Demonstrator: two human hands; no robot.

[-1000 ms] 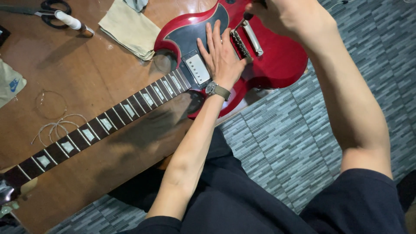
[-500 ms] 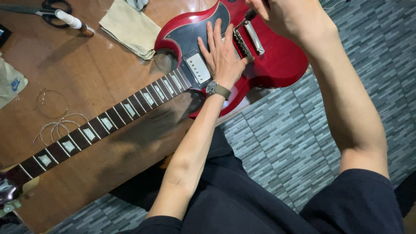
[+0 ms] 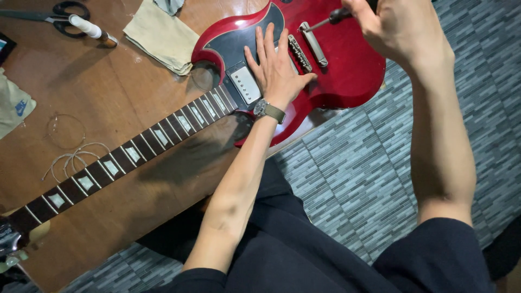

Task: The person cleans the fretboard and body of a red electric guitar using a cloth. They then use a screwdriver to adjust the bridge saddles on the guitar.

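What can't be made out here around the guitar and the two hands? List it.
- Head view: the handle of the screwdriver is hidden inside the right hand.
- The pickup under the left hand is covered by its palm.
- The guitar body's top is cut off by the upper edge; its headstock by the left edge.
- The scissors blades run off the top-left edge.

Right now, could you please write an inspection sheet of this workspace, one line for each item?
Surface: brown wooden table, worn.
Job's things: red electric guitar lying flat, no strings on it; screwdriver tip at the tailpiece.
Clutter: scissors, small tube, beige cloth, coiled old strings.
Grippers: left hand flat on the guitar body; right hand grips the screwdriver.
Cables: nothing seen.
Surroundings: grey tiled floor.
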